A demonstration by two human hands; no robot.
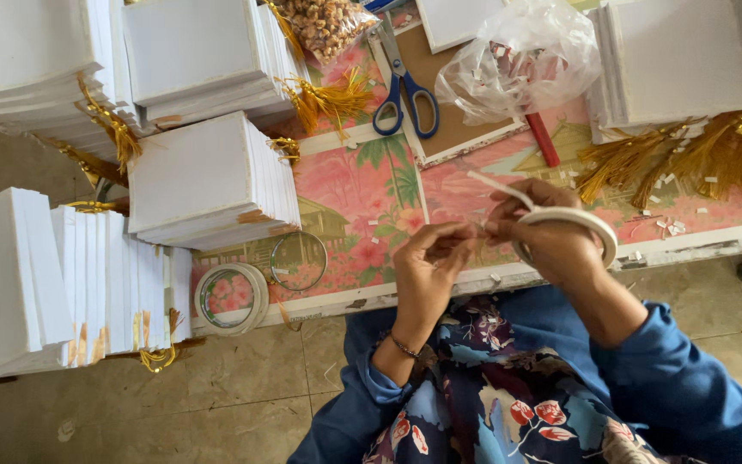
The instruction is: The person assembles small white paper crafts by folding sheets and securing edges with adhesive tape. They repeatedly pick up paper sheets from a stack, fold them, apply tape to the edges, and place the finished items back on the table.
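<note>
My right hand (551,232) holds a white roll of tape (590,225), with the roll hooked around the fingers. A loose white strip (500,186) sticks up from it. My left hand (429,262) pinches at the tape end right beside the right fingertips, over the front edge of the low table (680,245). Both sleeves are blue, and a flowered cloth covers my lap.
Stacks of white cards with gold tassels (208,176) fill the left and back. Blue-handled scissors (405,90) lie on a brown board. A clear plastic bag (521,56), a red stick (543,139), two more tape rolls (232,297), (298,260) and paper scraps are around.
</note>
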